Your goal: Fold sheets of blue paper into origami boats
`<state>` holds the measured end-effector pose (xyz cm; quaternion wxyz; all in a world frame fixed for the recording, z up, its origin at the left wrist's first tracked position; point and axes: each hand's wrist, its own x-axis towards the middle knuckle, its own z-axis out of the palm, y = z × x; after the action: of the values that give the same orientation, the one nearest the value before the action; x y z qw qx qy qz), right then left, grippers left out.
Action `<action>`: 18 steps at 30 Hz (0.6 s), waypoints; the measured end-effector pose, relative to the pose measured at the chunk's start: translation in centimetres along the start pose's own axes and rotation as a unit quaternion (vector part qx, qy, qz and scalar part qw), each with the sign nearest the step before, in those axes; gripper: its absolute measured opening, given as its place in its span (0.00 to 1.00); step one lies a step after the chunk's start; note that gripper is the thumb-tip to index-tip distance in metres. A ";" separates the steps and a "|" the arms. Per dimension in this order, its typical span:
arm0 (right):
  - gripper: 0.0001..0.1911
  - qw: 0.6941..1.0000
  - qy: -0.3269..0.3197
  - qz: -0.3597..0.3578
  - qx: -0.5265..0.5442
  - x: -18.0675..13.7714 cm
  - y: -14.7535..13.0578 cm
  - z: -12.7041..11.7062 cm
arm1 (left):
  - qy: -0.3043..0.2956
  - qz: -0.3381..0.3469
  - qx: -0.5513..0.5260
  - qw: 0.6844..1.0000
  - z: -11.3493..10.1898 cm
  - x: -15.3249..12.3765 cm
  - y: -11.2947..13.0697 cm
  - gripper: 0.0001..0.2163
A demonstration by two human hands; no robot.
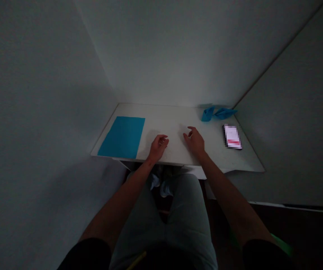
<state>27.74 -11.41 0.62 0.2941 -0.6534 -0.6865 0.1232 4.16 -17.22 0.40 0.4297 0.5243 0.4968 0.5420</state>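
Note:
My left hand [158, 147] hovers over or rests at the front middle of the white table [167, 116], fingers curled loosely and apart, with nothing in it. To its left lies a flat sheet of blue paper [123, 138]. My right hand [194, 140] is a short way to the right, thumb and fingers apart, also holding nothing. Beyond it, at the back right, sits a folded blue paper shape [218, 113] with two lobes pinched at the middle. Whether either hand touches the tabletop, I cannot tell.
A phone [232, 137] with a lit, blurred screen lies on the table's right side. Walls close in the table at the back [164, 56], left and right. My legs [189, 202] are below the front edge. The light is dim.

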 end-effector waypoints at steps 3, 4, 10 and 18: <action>0.26 0.997 -0.020 -0.054 0.053 -2.7 -0.2 0.9 | 0.008 0.066 0.092 0.993 -3.6 -0.6 1.0 0.11; 0.25 0.995 -0.022 -0.070 0.070 -3.2 -0.1 0.9 | 0.014 0.102 0.142 0.984 -5.6 -1.0 1.4 0.10; 0.26 0.989 -0.007 -0.055 0.135 -4.4 1.1 0.3 | 0.024 0.143 0.416 0.898 -19.3 -4.8 0.9 0.36; 0.33 0.975 -0.058 -0.205 0.057 -5.6 -0.4 -0.3 | -0.120 0.136 0.490 0.853 -20.4 -7.4 0.2 0.21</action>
<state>27.42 -16.93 -0.25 0.3098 -0.4727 -0.8135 0.1373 -15.51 -26.30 0.42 0.0949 0.7901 0.5663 0.2145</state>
